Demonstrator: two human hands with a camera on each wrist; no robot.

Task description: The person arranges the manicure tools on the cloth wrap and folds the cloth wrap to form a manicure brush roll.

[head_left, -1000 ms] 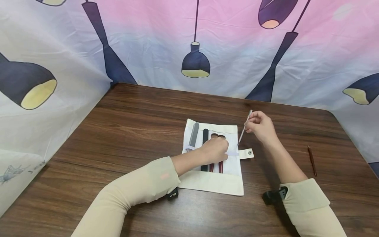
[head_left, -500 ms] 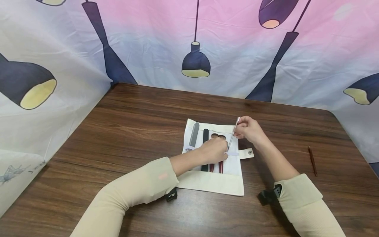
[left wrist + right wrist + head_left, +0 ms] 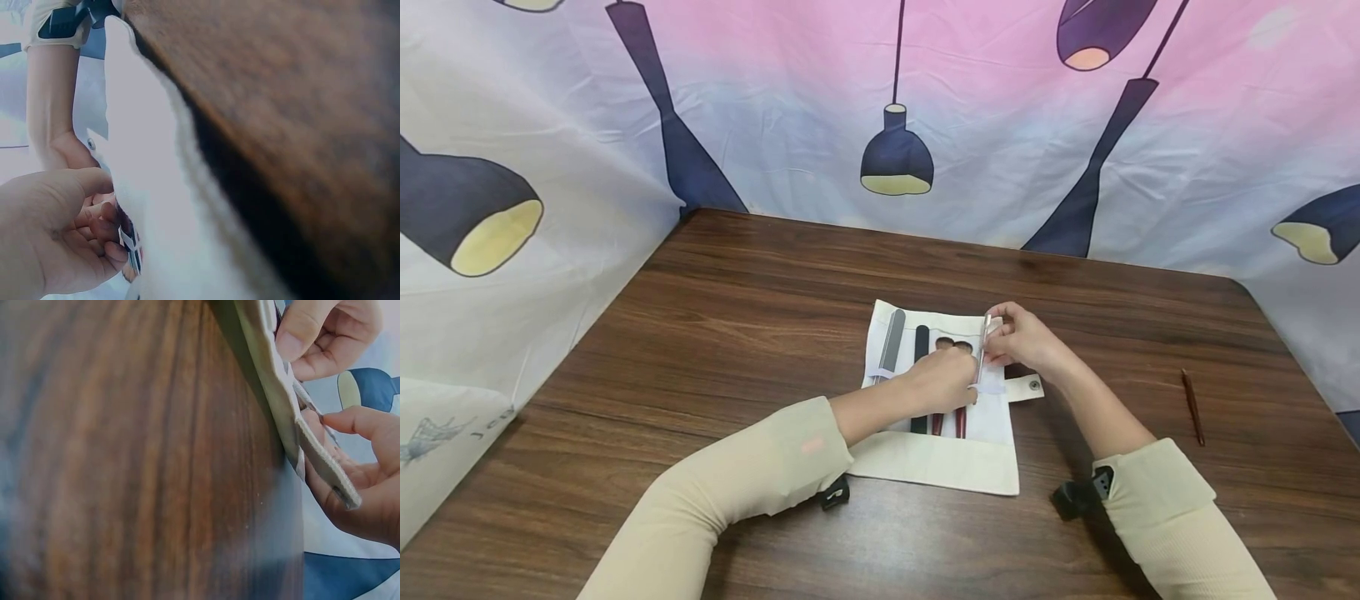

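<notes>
- Head view: the right hand (image 3: 1026, 337), at the upper right edge of the cloth pouch (image 3: 932, 462), pinches a slim silvery tool (image 3: 983, 346) between thumb and fingers, the other fingers bent loosely.
- The tool lies over the right part of the pouch, its lower end at the pale elastic band (image 3: 991, 388) that crosses the cloth (whether it has slipped under, I cannot tell).
- On the pouch's right half, the left hand (image 3: 942, 382) has its fingers curled in, thumb and forefinger pinching the band close beside the tool's lower end.
- Compared with one second ago, the right hand and tool have come in from beyond the pouch's right edge; against half a second ago, the tool stands straighter, its top shifted toward the pouch's middle. The left hand has stayed at the same spot.
- The pouch is cream fabric, flat and roughly rectangular, with a folded lower flap and a short tab (image 3: 1024, 388) on its right edge (a round metal snap sits on it).
- Along the pouch's left side lies a grey round-ended file (image 3: 891, 340); nearer its middle, a matt black strip (image 3: 921, 342) and two brushes (image 3: 961, 423) with glossy reddish handles, partly covered by the left hand.
- Well right of the pouch, a thin brown stick (image 3: 1192, 408) lies on the dark wood-grain table (image 3: 752, 317).
</notes>
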